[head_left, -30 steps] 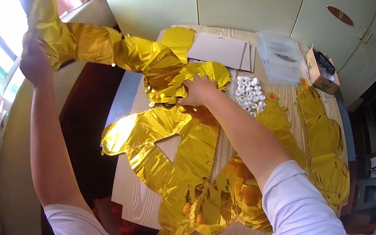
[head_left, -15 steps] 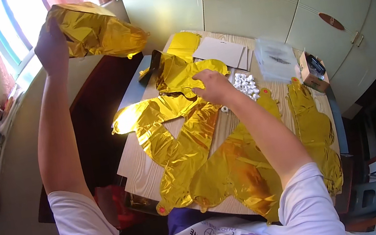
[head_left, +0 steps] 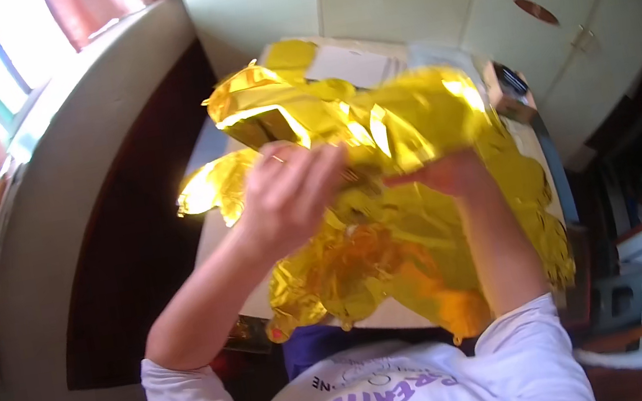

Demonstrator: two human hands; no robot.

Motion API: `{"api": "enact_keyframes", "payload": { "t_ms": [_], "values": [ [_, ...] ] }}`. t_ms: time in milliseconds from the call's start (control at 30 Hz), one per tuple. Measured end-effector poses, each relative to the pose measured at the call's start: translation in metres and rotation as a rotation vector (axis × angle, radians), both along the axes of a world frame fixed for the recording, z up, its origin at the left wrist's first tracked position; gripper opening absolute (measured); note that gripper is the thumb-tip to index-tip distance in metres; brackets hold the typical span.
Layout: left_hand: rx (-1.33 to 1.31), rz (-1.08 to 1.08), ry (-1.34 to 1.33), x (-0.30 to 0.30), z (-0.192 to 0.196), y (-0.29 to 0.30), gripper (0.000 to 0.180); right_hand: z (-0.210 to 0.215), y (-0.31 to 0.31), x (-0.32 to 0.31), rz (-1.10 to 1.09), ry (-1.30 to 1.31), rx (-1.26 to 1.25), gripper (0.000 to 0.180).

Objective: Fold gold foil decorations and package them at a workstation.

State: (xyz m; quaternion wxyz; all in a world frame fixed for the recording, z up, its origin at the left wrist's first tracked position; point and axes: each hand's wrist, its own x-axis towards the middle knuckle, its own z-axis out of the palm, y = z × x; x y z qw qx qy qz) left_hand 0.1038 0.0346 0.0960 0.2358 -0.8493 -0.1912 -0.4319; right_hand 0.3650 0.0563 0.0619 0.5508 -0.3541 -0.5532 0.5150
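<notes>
A shiny gold foil balloon (head_left: 425, 111), flat and creased, is lifted above the table between my two hands. My left hand (head_left: 290, 193) is closed on its near edge, fingers curled and slightly smeared by motion. Under the balloon's right part, my right hand (head_left: 452, 172) grips its lower edge; the foil hides part of those fingers. Beneath lie more flat gold foil balloons (head_left: 399, 260), overlapping one another near my body. Another gold balloon (head_left: 523, 166) lies along the table's right side.
At the table's far side are grey-white cards (head_left: 350, 66) and another gold foil piece (head_left: 290, 54). A small open box (head_left: 511, 92) with dark items stands at the far right corner. Pale cabinets (head_left: 391, 10) rise behind the table, and a window is at the left.
My left hand has come down from the upper left to the middle with the foil balloon. My right hand has moved right and nearer, onto the same foil. The small white pieces are now hidden.
</notes>
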Motion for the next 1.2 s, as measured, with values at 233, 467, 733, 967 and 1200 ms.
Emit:
{"api": "enact_keyframes", "payload": {
  "t_ms": [233, 467, 733, 967, 1200],
  "values": [
    [-0.120, -0.403, 0.178, 0.114, -0.101, -0.089, 0.033, -0.010, -0.169, 0.142, -0.007, -0.240, -0.426, 0.077],
    [-0.484, -0.568, 0.383, 0.111, -0.135, -0.100, 0.058, -0.099, -0.246, 0.126, -0.574, -0.835, -0.202, 0.046],
    [-0.776, -0.183, 0.417, 0.056, -0.132, -0.042, 0.064, -0.099, -0.233, 0.129, -0.523, -0.774, -0.273, 0.046],
    [-0.946, -0.207, 0.360, 0.052, -0.135, -0.054, 0.061, -0.080, -0.203, 0.119, -0.404, -0.792, -0.331, 0.050],
    [-0.912, -0.295, 0.304, 0.062, -0.127, -0.029, 0.038, -0.073, -0.213, 0.108, -0.323, -0.767, -0.534, 0.054]
  ]
}}
